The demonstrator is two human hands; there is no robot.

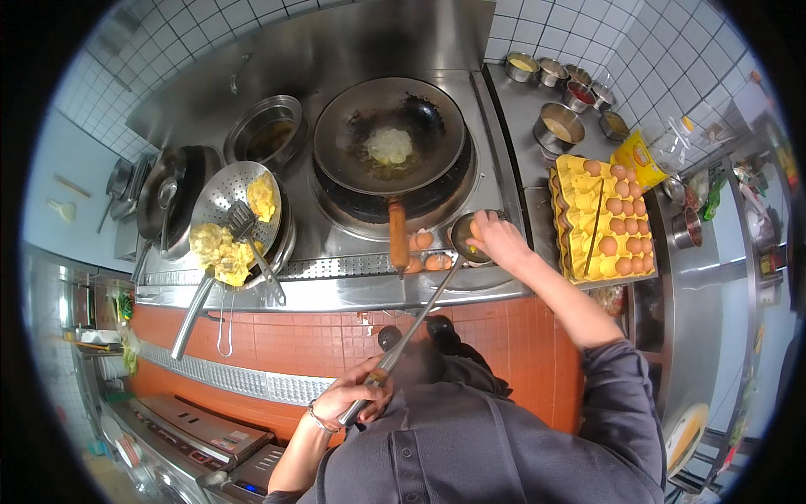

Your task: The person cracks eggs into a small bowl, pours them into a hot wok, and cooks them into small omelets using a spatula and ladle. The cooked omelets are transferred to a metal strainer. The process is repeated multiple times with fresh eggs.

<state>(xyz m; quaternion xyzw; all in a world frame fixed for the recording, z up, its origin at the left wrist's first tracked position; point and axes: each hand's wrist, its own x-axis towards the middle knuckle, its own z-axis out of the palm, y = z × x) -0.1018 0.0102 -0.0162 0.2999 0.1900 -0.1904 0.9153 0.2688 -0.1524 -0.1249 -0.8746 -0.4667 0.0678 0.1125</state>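
Observation:
My left hand [356, 394] grips the handle of a long steel ladle [423, 315], whose bowl rests over the stove's front right. At that bowl, my right hand [500, 239] holds a brown egg [475, 230] against the rim; a bit of yellow shows inside. Left of the ladle, several eggshells [422, 240] lie on the perforated strip. Behind them a dark wok [352, 145] with a wooden handle [397, 236] sits on the burner. Pale, partly set egg [389, 146] lies in its middle.
To the left, a perforated steel strainer [211, 189] holds cooked yellow egg [233, 264] and a slotted spatula [261, 264]. Behind it stands a steel pot [264, 132] of brown liquid. At right are stacked yellow egg trays [576, 220], seasoning pots [559, 126] and a yellow-labelled bottle [639, 157].

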